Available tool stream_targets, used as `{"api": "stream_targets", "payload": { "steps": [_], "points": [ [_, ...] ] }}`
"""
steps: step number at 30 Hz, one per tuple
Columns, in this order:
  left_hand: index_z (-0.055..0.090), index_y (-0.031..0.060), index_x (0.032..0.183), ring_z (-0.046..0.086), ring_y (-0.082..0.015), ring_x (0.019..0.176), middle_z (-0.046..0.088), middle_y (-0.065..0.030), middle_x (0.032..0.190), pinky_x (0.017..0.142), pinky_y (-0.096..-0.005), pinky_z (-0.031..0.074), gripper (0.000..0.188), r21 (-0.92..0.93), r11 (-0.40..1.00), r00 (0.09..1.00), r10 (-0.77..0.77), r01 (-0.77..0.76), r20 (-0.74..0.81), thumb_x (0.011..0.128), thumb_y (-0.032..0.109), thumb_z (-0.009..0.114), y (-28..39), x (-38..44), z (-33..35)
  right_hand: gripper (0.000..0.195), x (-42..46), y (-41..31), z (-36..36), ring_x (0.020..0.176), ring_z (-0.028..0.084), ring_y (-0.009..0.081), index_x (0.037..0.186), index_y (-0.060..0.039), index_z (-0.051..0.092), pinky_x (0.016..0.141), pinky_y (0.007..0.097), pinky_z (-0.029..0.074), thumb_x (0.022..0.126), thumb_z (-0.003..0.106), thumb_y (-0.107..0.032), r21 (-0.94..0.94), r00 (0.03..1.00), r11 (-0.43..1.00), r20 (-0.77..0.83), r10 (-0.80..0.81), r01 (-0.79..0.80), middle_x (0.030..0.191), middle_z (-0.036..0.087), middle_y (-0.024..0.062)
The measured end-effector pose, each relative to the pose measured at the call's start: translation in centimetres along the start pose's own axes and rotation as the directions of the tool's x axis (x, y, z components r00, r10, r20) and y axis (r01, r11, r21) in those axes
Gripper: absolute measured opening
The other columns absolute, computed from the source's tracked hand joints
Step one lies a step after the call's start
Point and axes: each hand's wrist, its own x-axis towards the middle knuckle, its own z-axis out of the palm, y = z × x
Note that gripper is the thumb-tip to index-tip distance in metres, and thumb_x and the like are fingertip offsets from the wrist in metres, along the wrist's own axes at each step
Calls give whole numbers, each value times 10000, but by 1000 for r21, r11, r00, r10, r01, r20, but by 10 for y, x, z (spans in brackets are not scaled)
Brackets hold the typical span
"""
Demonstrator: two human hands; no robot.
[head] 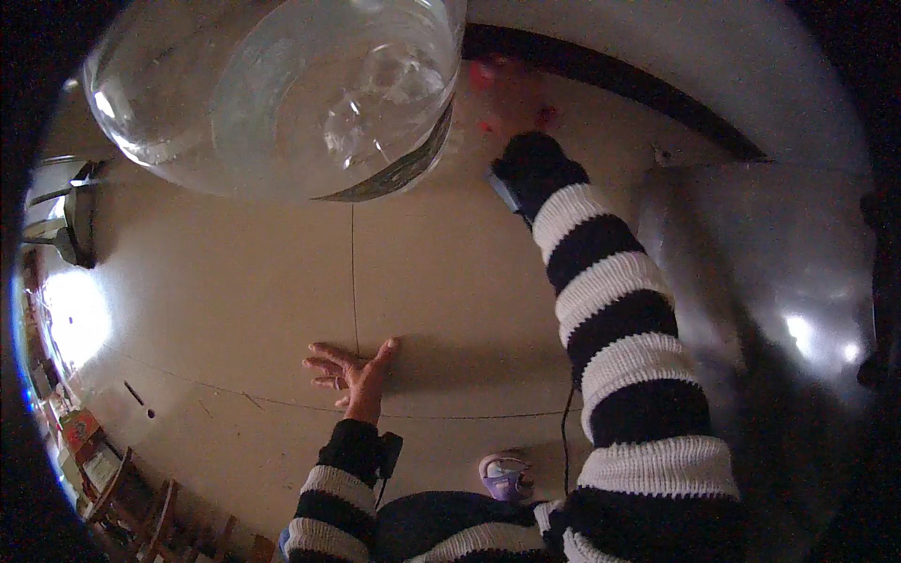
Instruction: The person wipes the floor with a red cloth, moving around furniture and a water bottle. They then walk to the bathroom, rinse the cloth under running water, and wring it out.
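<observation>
My left hand (360, 376) is held over the tan floor with fingers spread, a ring on one finger and nothing in its grasp. My right arm reaches up the view in a black-and-white striped knitted sleeve (619, 302). Beyond its dark cuff only a blurred brownish patch with red spots (514, 95) shows, so what my right hand does is unclear. To the left of that cuff, a large clear vessel (281, 105) fills the upper left, with rounded transparent shapes seen in or through it and a dark strip along its lower right edge.
A shiny grey metallic surface (774, 267) lies on the right, below a curved black band (633, 91). A purple-and-white shoe (505, 476) is near my body. At lower left are wooden chair-like frames (165, 510) and a red box (79, 431); a dark-edged object (70, 211) stands at far left.
</observation>
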Motion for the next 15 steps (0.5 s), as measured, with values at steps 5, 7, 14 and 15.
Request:
{"api": "stream_targets", "payload": {
  "steps": [5,7,14,15],
  "points": [
    [-148,189,1471,-181,-426,1386,-216,-112,1532,989,-724,71,1404,-33,999,1000,30,-30,3,533,678,776,3,-3,-2,332,-14,-4,12,1030,529,299,1084,-159,642,869,451,450,769,622,-260,102,968,973,-160,-191,209,1121,588,27],
    [-145,190,1472,-178,-426,1387,-212,-107,1534,987,-721,76,1404,17,999,999,-30,30,-31,533,673,780,-5,0,-3,279,-64,-12,-12,1002,537,305,1039,-155,651,835,443,452,769,623,-219,239,964,934,-62,-258,266,1112,590,25],
    [-186,100,1447,-239,-453,1352,-237,-172,1509,1053,-645,28,1405,72,997,999,-18,14,48,576,693,742,13,-9,-4,162,-238,-24,-72,1037,525,271,969,-56,623,839,384,449,822,579,-107,795,964,606,187,-191,-34,1057,585,107],
    [-206,63,1435,-268,-465,1336,-252,-207,1495,1084,-610,2,1405,30,999,994,-43,41,98,599,693,730,16,-15,-11,194,-220,-12,-77,1060,513,278,1003,-60,607,856,392,441,819,581,-117,787,985,613,153,-85,-70,1089,567,113]
  ]
}}
